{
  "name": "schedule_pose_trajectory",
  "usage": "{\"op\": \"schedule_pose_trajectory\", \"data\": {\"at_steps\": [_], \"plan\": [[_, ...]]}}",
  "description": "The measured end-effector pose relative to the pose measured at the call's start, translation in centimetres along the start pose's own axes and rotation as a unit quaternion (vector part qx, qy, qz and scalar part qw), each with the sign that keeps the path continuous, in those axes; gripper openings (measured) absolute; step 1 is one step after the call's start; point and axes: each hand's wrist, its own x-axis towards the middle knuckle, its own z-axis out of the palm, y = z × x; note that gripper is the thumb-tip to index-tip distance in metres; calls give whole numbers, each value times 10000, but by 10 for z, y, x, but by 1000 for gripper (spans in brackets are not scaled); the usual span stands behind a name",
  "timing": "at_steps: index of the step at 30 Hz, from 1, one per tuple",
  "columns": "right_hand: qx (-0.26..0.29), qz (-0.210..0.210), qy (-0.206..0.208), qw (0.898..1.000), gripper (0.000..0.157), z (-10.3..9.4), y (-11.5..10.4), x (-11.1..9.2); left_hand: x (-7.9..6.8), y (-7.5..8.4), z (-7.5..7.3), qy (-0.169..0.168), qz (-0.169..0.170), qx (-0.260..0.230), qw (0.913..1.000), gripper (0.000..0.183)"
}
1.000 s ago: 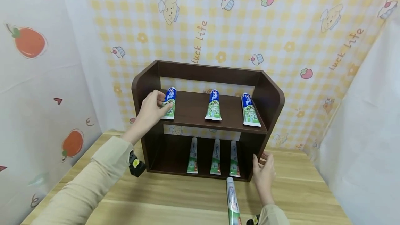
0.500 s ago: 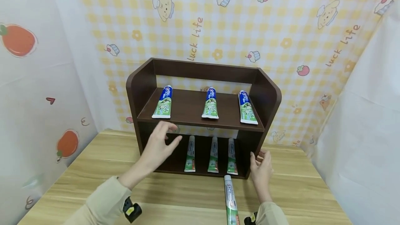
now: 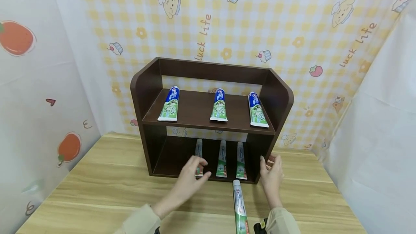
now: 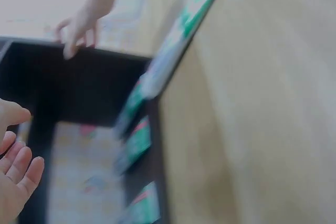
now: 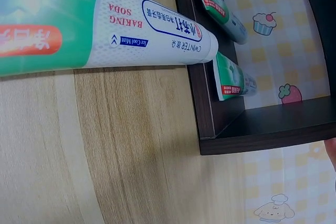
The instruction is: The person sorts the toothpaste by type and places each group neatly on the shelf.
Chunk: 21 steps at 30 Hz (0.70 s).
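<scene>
A dark brown two-tier shelf [image 3: 214,68] stands on the table. In the head view my left hand [image 3: 188,181], fingers loosely spread and holding nothing, is in front of the lower tier. It partly covers the left white-and-green toothpaste tube [image 3: 199,148]; a middle tube [image 3: 222,160] and a right tube [image 3: 241,161] lie beside it. My right hand [image 3: 272,178] grips the shelf's right side panel, thumb in front, other fingers partly hidden. A larger white-and-green toothpaste tube [image 3: 240,205] lies before the shelf, its cap end near the lower front edge; the right wrist view shows its print [image 5: 147,30].
On the upper tier three blue-and-green toothpaste tubes lie spaced apart: left [image 3: 170,105], middle [image 3: 219,105] and right [image 3: 258,111]. A yellow checked cloth [image 3: 247,28] hangs behind. Light wood tabletop [image 3: 107,176] extends left of the shelf.
My left hand has left the upper-left blue-and-green tube and moved down and right, in front of the lower tier. My right hand keeps its grip on the side panel.
</scene>
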Motion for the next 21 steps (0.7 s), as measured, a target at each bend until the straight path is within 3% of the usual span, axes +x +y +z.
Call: {"op": "schedule_pose_trajectory", "data": {"at_steps": [8,21], "plan": [[-113,-155,86,9998,25,0,1,1,-16,-12,51,-860,-455,-247,9949,25],[2,-199,186,9996,25,0,0,0,-24,-16,93,-1396,-1099,-718,9815,36]]}}
